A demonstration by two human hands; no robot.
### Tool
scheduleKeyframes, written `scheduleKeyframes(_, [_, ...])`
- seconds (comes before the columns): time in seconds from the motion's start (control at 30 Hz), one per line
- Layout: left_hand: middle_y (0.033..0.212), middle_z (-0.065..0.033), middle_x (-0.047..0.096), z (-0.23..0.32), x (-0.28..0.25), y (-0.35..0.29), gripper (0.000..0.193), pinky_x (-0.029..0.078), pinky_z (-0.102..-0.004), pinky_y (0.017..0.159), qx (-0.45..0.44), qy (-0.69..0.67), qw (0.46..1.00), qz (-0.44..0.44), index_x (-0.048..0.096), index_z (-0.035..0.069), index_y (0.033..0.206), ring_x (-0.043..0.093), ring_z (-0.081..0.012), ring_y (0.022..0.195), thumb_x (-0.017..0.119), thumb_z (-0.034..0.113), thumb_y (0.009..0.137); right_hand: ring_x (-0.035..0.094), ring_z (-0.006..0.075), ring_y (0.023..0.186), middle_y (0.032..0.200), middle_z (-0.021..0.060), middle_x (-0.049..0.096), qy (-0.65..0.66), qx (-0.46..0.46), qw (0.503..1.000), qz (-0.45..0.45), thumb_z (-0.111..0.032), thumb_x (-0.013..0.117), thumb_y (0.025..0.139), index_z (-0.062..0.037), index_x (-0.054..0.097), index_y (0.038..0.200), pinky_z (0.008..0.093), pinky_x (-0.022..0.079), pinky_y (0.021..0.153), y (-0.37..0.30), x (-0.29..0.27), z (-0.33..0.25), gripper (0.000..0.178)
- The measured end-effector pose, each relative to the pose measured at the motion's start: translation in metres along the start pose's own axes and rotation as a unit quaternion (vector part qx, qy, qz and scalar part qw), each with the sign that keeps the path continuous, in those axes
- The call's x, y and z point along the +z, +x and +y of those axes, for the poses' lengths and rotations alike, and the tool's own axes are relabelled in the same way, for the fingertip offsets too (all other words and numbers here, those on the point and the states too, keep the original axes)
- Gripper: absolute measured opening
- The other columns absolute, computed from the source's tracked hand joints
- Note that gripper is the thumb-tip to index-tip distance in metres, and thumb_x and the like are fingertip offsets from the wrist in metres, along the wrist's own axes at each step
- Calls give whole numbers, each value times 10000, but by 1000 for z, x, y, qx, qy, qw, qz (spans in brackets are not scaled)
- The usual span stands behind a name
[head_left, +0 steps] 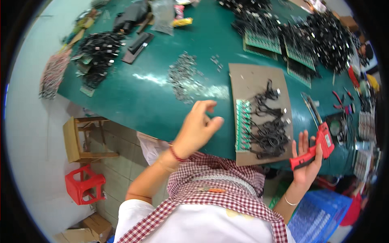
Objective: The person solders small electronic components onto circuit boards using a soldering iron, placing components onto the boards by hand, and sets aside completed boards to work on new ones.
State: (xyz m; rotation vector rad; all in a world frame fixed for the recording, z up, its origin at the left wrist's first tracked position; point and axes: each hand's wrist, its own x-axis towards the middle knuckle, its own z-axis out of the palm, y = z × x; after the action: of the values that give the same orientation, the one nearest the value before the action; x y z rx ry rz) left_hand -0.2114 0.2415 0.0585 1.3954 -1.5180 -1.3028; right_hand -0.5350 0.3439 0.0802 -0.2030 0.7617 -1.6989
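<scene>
Glossy table (129, 105), pistol-shaped soldering tool (324, 140)

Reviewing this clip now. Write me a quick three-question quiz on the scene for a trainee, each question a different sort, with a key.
1. Multiple choice: What is in the person's right hand?
A) pliers
B) a red soldering tool
C) a roll of tape

2. True or false: The green circuit strip lies off the brown sheet.

3. Fill the gap: As the picture shows it, the pile of small metal parts lies to the ____ of the brown sheet.

Key:
1. B
2. False; it lies on the sheet, along its left side.
3. left
</scene>
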Motion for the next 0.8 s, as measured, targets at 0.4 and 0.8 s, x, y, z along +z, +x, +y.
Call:
scheduleKeyframes(0.4, [1300,-175,354,1,73,-15,745,459,-277,679,49,72,996,17,192,-21,1400,499,-151,675,609,57,787,347,329,1300,1325,281,406,-49,6,999,-3,-229,535,890,-38,501,1084,390,308,1054,-4,29,35,274])
scheduleKeyframes(0.8, [858,-127,544,-21,-2,39,160,457,-364,666,161,376,909,84,527,17,903,565,-288,787,607,26,764,372,340,1274,1264,267,463,-61,-38,997,-6,-222,526,899,-26,475,1113,456,240,1100,-13,17,6,294])
